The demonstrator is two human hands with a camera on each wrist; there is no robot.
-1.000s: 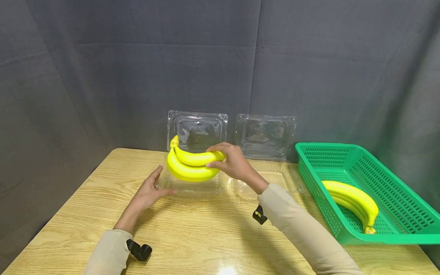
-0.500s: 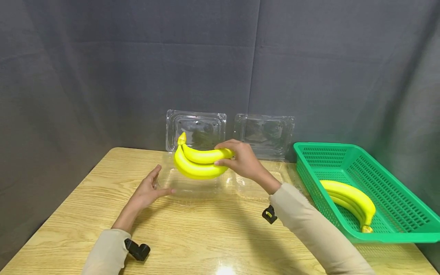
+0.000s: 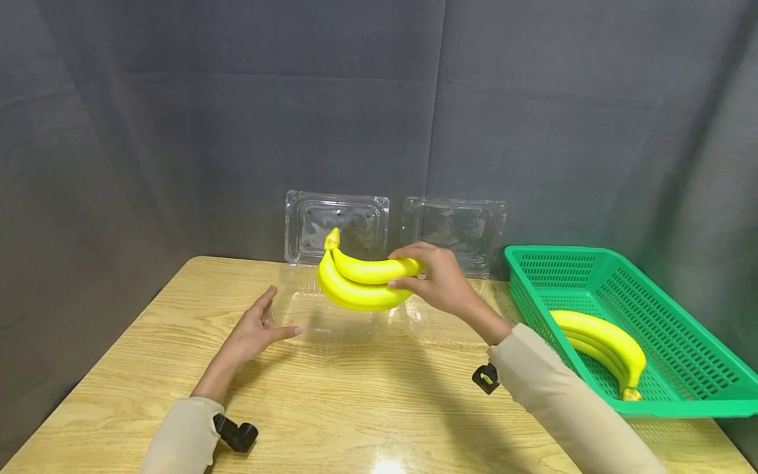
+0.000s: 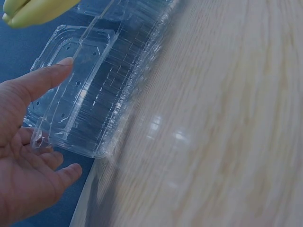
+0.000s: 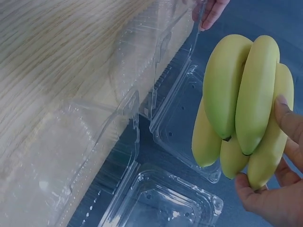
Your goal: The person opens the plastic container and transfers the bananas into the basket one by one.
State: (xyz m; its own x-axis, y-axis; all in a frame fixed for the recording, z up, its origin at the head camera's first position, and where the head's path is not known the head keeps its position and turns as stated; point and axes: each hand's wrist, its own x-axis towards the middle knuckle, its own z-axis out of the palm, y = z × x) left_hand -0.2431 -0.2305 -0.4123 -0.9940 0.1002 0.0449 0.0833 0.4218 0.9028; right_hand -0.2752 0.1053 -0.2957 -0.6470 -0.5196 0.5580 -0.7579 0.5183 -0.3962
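Observation:
A bunch of yellow bananas [image 3: 362, 280] hangs above the left clear plastic clamshell container [image 3: 322, 316]. My right hand [image 3: 435, 276] grips its right end between thumb and fingers, and the stem points up to the left. In the right wrist view several bananas [image 5: 255, 90] of that bunch show their tips. At the left container's left front corner is my left hand [image 3: 251, 332], thumb and fingers spread. The left wrist view has the left hand [image 4: 28, 142] around the container's corner, fingers relaxed; firm contact is hard to make out. The container's lid [image 3: 337, 224] stands raised at the back.
A second clear clamshell [image 3: 438, 329], lid [image 3: 454, 227] raised, stands right of the first. The green basket [image 3: 535, 329] at the right holds another banana bunch [image 3: 604, 342]. Behind the wooden table [image 3: 331, 408] hangs a grey curtain [image 3: 355, 99].
My right hand has moved to the right with the banana bunch, staying raised over the containers. The left hand has stayed at the left container's corner.

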